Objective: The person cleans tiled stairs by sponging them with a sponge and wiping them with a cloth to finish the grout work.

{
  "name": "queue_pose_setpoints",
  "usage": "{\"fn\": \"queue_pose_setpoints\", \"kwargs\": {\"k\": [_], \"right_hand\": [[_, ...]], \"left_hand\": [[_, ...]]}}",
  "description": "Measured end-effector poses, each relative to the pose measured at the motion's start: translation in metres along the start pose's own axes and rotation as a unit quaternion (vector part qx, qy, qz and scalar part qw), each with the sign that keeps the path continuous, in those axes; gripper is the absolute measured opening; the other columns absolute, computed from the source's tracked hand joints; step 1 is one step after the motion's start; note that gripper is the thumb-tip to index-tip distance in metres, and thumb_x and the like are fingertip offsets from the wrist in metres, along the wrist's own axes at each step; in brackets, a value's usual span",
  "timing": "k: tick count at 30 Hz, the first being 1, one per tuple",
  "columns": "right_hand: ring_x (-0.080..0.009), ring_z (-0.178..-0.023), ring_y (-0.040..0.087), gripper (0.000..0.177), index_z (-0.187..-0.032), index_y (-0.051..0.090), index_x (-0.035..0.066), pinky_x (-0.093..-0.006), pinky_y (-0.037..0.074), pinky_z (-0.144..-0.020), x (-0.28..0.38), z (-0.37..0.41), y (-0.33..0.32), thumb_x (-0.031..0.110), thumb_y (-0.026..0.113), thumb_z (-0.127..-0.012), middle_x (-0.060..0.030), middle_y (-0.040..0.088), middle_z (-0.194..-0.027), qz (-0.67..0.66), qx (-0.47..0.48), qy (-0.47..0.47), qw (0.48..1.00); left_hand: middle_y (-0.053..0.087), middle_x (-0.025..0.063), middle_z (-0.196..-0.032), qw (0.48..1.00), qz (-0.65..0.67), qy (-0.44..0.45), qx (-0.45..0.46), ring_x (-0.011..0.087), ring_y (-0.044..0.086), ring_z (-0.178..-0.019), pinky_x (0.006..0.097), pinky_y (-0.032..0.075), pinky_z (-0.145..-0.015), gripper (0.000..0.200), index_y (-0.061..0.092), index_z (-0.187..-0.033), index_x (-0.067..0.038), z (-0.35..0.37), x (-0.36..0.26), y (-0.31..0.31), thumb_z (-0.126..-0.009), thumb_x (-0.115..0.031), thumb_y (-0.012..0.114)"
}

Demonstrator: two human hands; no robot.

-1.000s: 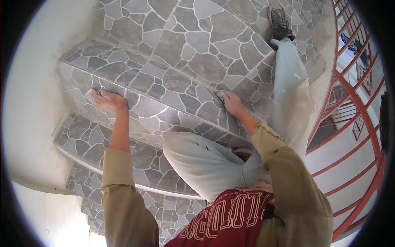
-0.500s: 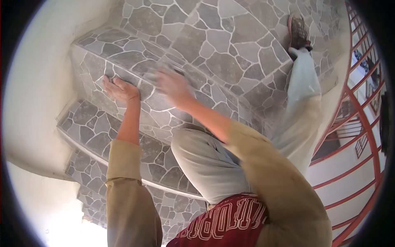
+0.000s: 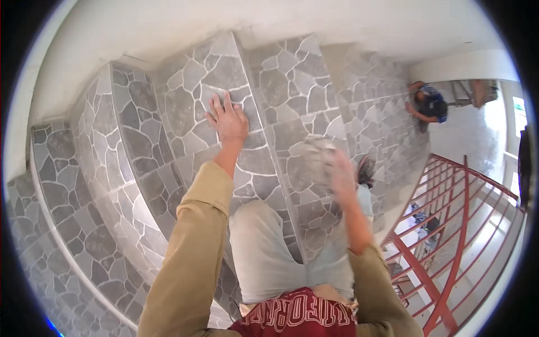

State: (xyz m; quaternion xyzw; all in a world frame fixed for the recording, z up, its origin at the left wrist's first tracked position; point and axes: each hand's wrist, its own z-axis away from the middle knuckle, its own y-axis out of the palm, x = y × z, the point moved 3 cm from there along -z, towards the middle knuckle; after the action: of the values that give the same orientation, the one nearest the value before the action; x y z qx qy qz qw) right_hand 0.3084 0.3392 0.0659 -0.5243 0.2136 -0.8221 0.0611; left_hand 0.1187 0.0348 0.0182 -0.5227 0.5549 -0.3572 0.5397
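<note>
My left hand (image 3: 229, 119) lies palm down with its fingers spread on a step (image 3: 179, 106) faced with grey irregular stones and pale joints. To its right, my right hand (image 3: 343, 177) is smeared by motion over the neighbouring stone-faced step (image 3: 292, 84). A pale grey blurred thing (image 3: 319, 157) shows at its fingers; its kind is too smeared to make out. Whether it touches the stone cannot be seen. My bent knee (image 3: 255, 224) is just below the left hand.
More stone-faced steps (image 3: 90, 224) curve away at the left. A pale wall (image 3: 281, 19) borders them along the top. A red metal railing (image 3: 466, 202) stands at the right. Another person (image 3: 429, 106) crouches at the far right, and my shoe (image 3: 366, 170) rests near my right hand.
The view has swung round, showing more steps, the railing and another person. My hands are farther apart; the left is flat with fingers spread, while the right still blurs with motion.
</note>
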Motion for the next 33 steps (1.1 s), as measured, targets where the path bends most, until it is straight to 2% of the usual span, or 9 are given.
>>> {"fn": "queue_pose_setpoints", "kwargs": {"k": [2,3,7,18,21,23,24,27,33], "right_hand": [[-0.0157,-0.100,0.063,0.040,-0.136,0.050,0.007,-0.0299,0.057,-0.068,0.004,0.036,-0.129,0.027,0.047,-0.102,-0.0091,0.057,-0.126,-0.127,-0.023,0.036,0.991],[-0.0229,-0.104,0.062,0.038,-0.134,0.051,0.006,-0.0354,0.055,-0.080,-0.005,0.071,-0.194,0.021,0.051,-0.098,-0.0114,0.058,-0.126,-0.075,-0.094,-0.044,0.992],[-0.0243,-0.111,0.059,0.041,-0.136,0.049,0.004,-0.0354,0.051,-0.087,-0.055,0.161,-0.305,0.024,0.048,-0.100,-0.0119,0.056,-0.131,0.046,-0.171,0.101,0.979],[-0.0281,-0.128,0.049,0.051,-0.140,0.044,-0.004,-0.0354,0.038,-0.106,-0.190,0.113,0.139,0.031,0.040,-0.104,-0.0134,0.050,-0.142,0.015,0.180,0.209,0.961],[-0.0283,-0.132,0.045,0.057,-0.141,0.046,-0.002,-0.0374,0.031,-0.111,-0.113,0.085,0.127,0.039,0.045,-0.100,-0.0141,0.049,-0.143,-0.147,0.175,0.206,0.952],[-0.0285,-0.131,0.045,0.056,-0.140,0.047,0.000,-0.0382,0.032,-0.110,-0.162,0.129,0.084,0.038,0.046,-0.099,-0.0134,0.049,-0.143,-0.095,0.140,0.215,0.962],[-0.0285,-0.131,0.046,0.055,-0.140,0.047,0.001,-0.0386,0.032,-0.110,-0.195,0.164,0.061,0.037,0.047,-0.098,-0.0131,0.050,-0.143,-0.068,0.123,0.232,0.963],[-0.0287,-0.130,0.046,0.053,-0.138,0.049,0.003,-0.0398,0.033,-0.109,-0.288,0.328,0.010,0.036,0.048,-0.096,-0.0121,0.050,-0.143,0.011,0.090,0.335,0.938],[-0.0292,-0.128,0.048,0.050,-0.136,0.053,0.008,-0.0422,0.034,-0.107,-0.321,0.519,0.059,0.032,0.051,-0.092,-0.0100,0.051,-0.142,0.090,0.092,0.391,0.911]], "left_hand": [[0.030,0.0183,-0.154,1.000,0.021,-0.002,0.008,0.0369,0.026,-0.144,0.0615,0.018,-0.114,0.053,0.040,-0.147,-0.013,0.002,-0.002,-0.006,-0.096,-0.029,0.046],[0.031,0.0185,-0.154,0.999,0.016,0.010,0.030,0.0372,0.023,-0.145,0.0628,0.017,-0.114,0.054,0.041,-0.147,-0.013,0.004,-0.004,-0.008,-0.096,-0.029,0.046],[0.041,0.0186,-0.149,0.998,-0.045,0.040,-0.003,0.0386,0.029,-0.143,0.0648,0.018,-0.114,0.052,0.047,-0.142,-0.009,0.010,-0.002,0.004,-0.092,-0.026,0.045],[0.035,0.0243,-0.151,0.997,0.019,-0.050,0.047,0.0385,0.021,-0.146,0.0603,0.017,-0.116,0.053,0.043,-0.144,-0.005,-0.001,-0.011,-0.025,-0.096,-0.026,0.042],[0.045,0.0202,-0.146,0.991,-0.120,0.054,0.003,0.0359,0.031,-0.142,0.0578,0.024,-0.114,0.045,0.058,-0.129,-0.004,0.000,0.012,0.031,-0.088,-0.023,0.051],[0.055,0.0151,-0.136,0.923,-0.245,0.001,0.297,0.0336,0.046,-0.131,0.0520,0.036,-0.106,0.041,0.060,-0.125,-0.005,-0.015,-0.005,0.015,-0.090,-0.024,0.051],[0.057,0.0161,-0.134,0.962,-0.236,0.137,-0.006,0.0331,0.050,-0.128,0.0502,0.038,-0.104,0.040,0.060,-0.123,-0.002,-0.008,0.022,0.040,-0.090,-0.023,0.051],[0.058,0.0215,-0.131,0.972,-0.043,0.208,-0.097,0.0386,0.049,-0.128,0.0489,0.035,-0.109,0.044,0.059,-0.125,-0.001,-0.021,0.036,0.039,-0.089,-0.026,0.052],[0.050,0.0179,-0.141,0.832,-0.373,0.412,-0.003,0.0344,0.042,-0.135,0.0480,0.029,-0.113,0.042,0.054,-0.129,-0.005,-0.051,0.072,0.049,-0.090,-0.022,0.051]]}}
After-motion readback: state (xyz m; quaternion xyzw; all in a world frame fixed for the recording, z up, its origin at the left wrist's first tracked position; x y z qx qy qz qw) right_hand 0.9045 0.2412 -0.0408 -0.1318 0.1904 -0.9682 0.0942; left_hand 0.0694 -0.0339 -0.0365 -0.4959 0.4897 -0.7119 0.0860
